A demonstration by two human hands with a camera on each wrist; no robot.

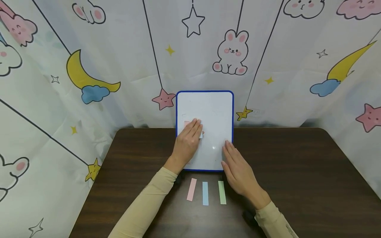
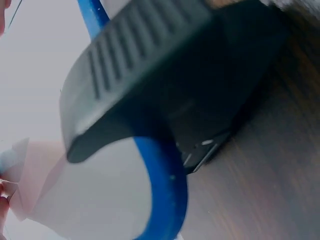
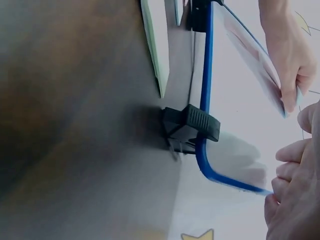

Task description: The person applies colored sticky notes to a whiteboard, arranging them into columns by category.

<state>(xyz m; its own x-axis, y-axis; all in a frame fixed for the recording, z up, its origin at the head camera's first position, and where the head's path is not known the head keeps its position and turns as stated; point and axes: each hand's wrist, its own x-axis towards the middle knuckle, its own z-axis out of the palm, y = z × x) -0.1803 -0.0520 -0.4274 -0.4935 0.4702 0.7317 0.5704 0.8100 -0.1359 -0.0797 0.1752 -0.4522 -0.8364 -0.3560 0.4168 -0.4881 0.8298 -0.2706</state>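
A whiteboard [image 1: 212,110] with a blue frame stands propped up at the table's far side. My left hand [image 1: 187,142] lies over its left half, fingers straight and pressed on a light blue paper slip [image 1: 201,135], most of which they cover. A pink slip [image 1: 186,123] on the board shows just left of those fingers; its pink paper [image 2: 37,170] also appears in the left wrist view. With fingers extended, my right hand [image 1: 239,170] rests at the board's lower right edge.
On the table in front of the board lie a pink strip [image 1: 191,189], a blue strip [image 1: 205,193] and a green strip [image 1: 222,192]. Black clips [image 3: 192,125] grip the board's lower edge. A patterned cloth [image 1: 128,59] hangs behind the dark wooden table [image 1: 285,165].
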